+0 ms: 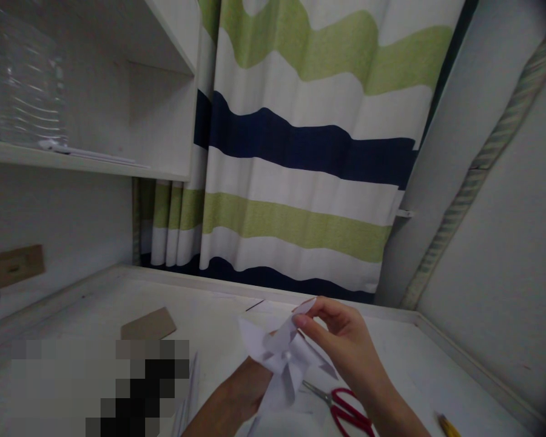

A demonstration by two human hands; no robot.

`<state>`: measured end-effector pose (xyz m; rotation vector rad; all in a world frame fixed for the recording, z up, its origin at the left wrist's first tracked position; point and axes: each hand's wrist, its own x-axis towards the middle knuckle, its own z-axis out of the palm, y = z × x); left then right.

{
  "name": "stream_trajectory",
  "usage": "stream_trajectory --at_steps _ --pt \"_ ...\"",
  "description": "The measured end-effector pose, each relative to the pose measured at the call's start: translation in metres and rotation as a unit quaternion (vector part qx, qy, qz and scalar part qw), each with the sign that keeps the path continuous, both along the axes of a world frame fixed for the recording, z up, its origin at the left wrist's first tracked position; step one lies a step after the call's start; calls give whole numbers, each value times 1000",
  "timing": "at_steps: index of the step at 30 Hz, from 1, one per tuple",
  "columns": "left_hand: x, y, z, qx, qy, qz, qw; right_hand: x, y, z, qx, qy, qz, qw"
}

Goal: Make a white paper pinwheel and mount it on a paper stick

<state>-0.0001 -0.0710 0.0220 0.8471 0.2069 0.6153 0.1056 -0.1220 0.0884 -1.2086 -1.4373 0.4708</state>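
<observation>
A white paper pinwheel (279,388) with several folded blades is held up over the desk, its blades meeting near the middle. My left hand (250,383) supports it from behind and below; most of those fingers are hidden by the paper. With thumb and fingertips, my right hand (346,334) pinches the tip of the upper blade. Red-handled scissors (351,417) lie on the desk just below my right wrist, blades pointing left toward the pinwheel.
Thin white paper strips or sticks (188,391) lie left of my left forearm. Farther back are a brown cardboard piece (148,325) and a thin dark stick (255,305). A yellow object (449,426) sits at right front. A striped curtain (295,212) hangs behind; a shelf (86,159) juts out upper left.
</observation>
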Motion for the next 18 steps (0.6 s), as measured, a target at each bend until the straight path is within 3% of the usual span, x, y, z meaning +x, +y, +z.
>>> stream_trajectory --at_steps 7,13,18 --pt "-1 4 -6 -3 6 3 1000 1 -4 2 6 9 -7 1000" --pt "-6 4 -1 33 -29 -9 999 8 -4 -8 -25 123 22 992" --pt "-3 14 -21 26 -45 -2 999 10 -5 -14 -37 209 42 976"
